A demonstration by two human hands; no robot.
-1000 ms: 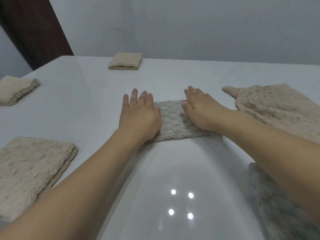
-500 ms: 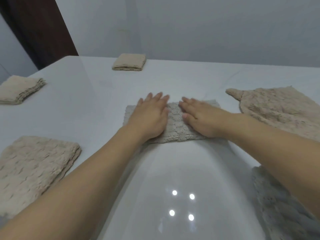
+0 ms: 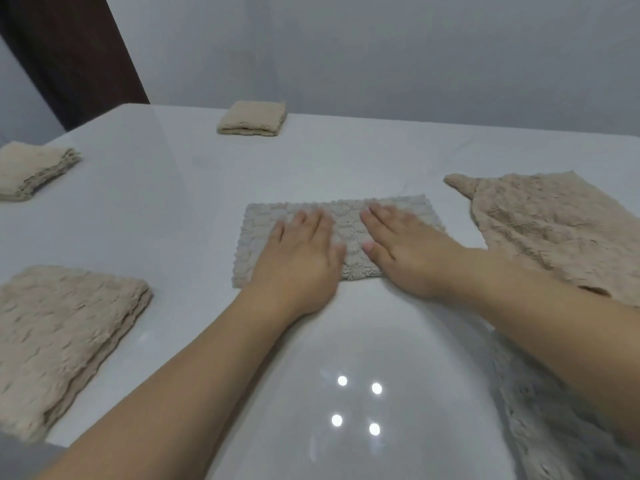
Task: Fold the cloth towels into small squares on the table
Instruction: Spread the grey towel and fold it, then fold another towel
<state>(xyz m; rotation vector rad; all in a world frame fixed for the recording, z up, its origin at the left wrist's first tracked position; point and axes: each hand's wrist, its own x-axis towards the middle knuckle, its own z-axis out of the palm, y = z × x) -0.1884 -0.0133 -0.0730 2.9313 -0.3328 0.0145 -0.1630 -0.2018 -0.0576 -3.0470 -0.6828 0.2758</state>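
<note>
1. Plainly, the step in hand was flattening: the grey towel point(image 3: 341, 237) lay as a wide rectangle near the middle of the white table point(image 3: 173, 202), already folded at least once by the look of it.
2. The left hand point(image 3: 301, 258) and the right hand point(image 3: 405, 251) rested palm-down on it side by side, fingers straight and close together, gripping nothing.
3. Folded beige towels sat at the far edge point(image 3: 252, 118), the far left point(image 3: 33, 169) and the near left point(image 3: 65, 337); an unfolded beige towel point(image 3: 554, 230) lay spread to the right.
4. Next, I judged, one short end needed pinching and carrying across to the other, edges aligned, to make the small square.
</note>
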